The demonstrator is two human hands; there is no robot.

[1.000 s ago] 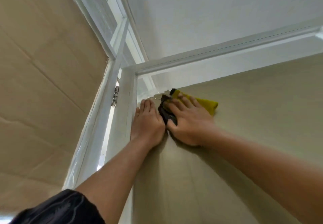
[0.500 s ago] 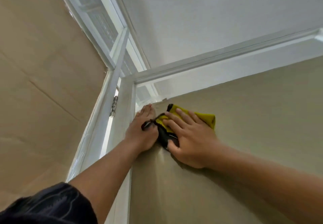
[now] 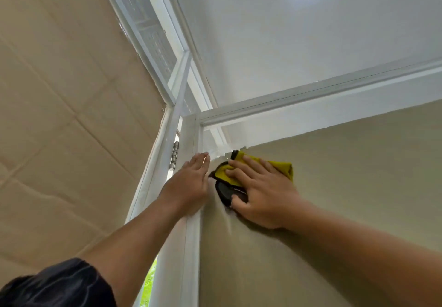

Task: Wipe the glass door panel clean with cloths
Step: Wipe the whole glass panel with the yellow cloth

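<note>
Where the white frame [image 3: 191, 247] runs up to the ceiling, a hinge [image 3: 175, 155] sits at 10 o'clock of the left hand [image 3: 189, 184]. That hand lies flat and released on the frame. At its 3 o'clock the right hand [image 3: 260, 194] spreads straight fingers, pressing but not grasping a bunched yellow cloth [image 3: 283, 166] and dark cloth [image 3: 223, 191] on the tan panel [image 3: 334, 187], near its 11 o'clock corner.
</note>
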